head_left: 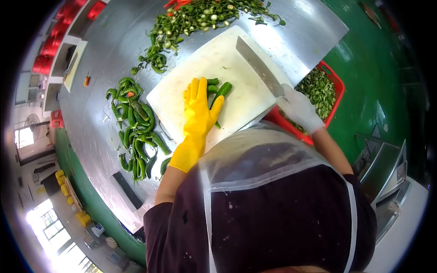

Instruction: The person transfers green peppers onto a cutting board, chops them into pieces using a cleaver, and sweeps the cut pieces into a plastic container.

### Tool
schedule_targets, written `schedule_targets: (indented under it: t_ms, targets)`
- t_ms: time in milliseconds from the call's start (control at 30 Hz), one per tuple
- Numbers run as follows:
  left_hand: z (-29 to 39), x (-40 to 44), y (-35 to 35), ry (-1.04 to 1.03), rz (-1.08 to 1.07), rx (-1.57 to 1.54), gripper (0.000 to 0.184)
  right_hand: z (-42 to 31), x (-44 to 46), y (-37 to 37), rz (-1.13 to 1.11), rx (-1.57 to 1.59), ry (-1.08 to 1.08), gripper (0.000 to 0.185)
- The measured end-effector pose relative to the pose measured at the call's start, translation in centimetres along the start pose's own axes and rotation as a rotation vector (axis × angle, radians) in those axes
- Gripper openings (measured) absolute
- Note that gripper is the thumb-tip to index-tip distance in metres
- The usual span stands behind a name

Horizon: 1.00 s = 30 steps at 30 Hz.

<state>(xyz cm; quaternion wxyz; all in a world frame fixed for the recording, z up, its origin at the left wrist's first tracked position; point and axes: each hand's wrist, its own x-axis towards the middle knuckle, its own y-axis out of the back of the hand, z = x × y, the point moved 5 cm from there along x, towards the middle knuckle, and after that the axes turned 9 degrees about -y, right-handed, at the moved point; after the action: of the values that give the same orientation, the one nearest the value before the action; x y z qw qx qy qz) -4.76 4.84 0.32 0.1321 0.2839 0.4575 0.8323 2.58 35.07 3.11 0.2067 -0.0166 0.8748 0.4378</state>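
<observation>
My left hand (198,109), in a yellow rubber glove, lies on the white cutting board (170,88) with fingers stretched out and thumb apart. Beside and partly under it are a few green chili peppers (222,93); the palm hides some of them. In a white glove, my right hand (298,108) is closed around the handle of a cleaver (258,65). The blade stands over the board's right part, apart from the peppers.
Whole green peppers (136,127) are heaped left of the board. Cut stem ends (191,20) lie behind it on the metal table (102,59). A red basket (340,86) of chopped green pepper stands at the right. A dark-handled knife (127,190) lies near the table's left front edge.
</observation>
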Motion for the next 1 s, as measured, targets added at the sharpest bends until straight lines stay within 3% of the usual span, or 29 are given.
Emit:
schedule_targets:
  t_ms: [167,267,367,533,767,1000]
  targets:
    - [2.4,2.4,-1.6,-0.126,0.002,-0.043,0.071,1.4,0.0,-0.5,0.159,-0.024,0.086,0.031]
    - [3.7,4.6,-2.9,-0.200,-0.094,-0.116,0.074,0.8,-1.8,0.0,-0.104,0.603,-0.309,0.035]
    - [4.5,5.5,-4.1,-0.213,-0.149,-0.089,0.079,2.2,-4.2,-0.8,-0.143,1.064,-0.433,0.033]
    - [5.7,4.5,-3.8,-0.111,-0.199,-0.103,0.088,4.0,-7.1,-2.8,-0.116,1.247,-0.486,0.034]
    - [6.2,4.9,-4.9,-0.253,-0.211,-0.095,0.081,3.9,-7.4,-8.1,-0.204,1.513,-0.529,0.028]
    - [6.8,4.9,-5.0,-0.297,-0.216,-0.082,0.073,3.6,-7.0,-9.5,-0.245,1.580,-0.494,0.028]
